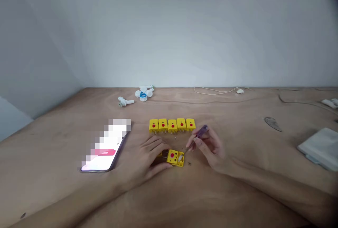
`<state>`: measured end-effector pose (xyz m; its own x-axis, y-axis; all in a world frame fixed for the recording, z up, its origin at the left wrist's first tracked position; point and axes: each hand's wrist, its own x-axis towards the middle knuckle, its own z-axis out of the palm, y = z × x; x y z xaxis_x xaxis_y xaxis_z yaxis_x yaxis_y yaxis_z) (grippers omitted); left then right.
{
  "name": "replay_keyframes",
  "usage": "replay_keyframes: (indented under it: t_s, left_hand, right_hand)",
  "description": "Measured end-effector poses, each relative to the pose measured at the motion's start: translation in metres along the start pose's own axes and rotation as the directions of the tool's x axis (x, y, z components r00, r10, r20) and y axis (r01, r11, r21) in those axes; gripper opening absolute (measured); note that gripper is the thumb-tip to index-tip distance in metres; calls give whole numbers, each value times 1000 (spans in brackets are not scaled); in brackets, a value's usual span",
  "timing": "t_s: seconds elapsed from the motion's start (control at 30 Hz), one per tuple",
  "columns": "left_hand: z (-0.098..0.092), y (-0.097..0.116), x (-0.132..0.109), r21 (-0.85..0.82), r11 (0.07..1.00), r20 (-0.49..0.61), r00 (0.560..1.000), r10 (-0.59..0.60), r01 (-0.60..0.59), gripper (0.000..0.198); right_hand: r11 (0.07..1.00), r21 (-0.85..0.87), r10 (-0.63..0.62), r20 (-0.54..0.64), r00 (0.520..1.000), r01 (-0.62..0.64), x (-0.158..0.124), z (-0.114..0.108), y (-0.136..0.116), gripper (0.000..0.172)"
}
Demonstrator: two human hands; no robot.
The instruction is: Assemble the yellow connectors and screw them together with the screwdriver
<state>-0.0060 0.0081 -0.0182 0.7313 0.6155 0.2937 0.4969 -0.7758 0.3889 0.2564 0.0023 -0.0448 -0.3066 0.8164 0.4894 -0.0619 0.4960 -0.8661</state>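
A yellow plug-like connector point(175, 157) with a red dot lies on the wooden table point(185, 199). My left hand point(148, 159) is closed on its left side, thumb and fingers pinching it. My right hand point(208, 147) pinches a small purple-handled screwdriver point(198, 134), its tip down at the connector's right side. Behind them, several matching yellow connectors point(172, 125) stand in a row. A tiny screw point(189, 164) lies just right of the held connector.
A phone point(104, 150) with a lit screen lies to the left. White plastic fittings point(142, 94) and a white cable point(219, 90) sit near the wall. A white flat pad point(320, 147) rests at the right edge.
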Motion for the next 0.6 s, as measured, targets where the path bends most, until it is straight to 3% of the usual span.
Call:
replay_keyframes:
  t_s: [0.13,0.3,0.5,0.6]
  left_hand:
    - [0,0,-1,-23,1000,-21,1000,7,-7,26]
    - [0,0,-1,-59,998,-20,1000,-17,16,27]
    - [0,1,-1,-60,998,5,999,-36,36,27]
    - [-1,2,0,-60,998,6,1000,-24,25,27]
  right_hand:
    - [1000,8,-24,-72,997,25,0,1,0,13]
    - [1000,6,-1,-4,1000,1,-1,1,2,15]
    - [999,42,-30,-32,999,31,-1,1,3,15]
    - [999,40,-22,8,1000,22,-1,1,4,16]
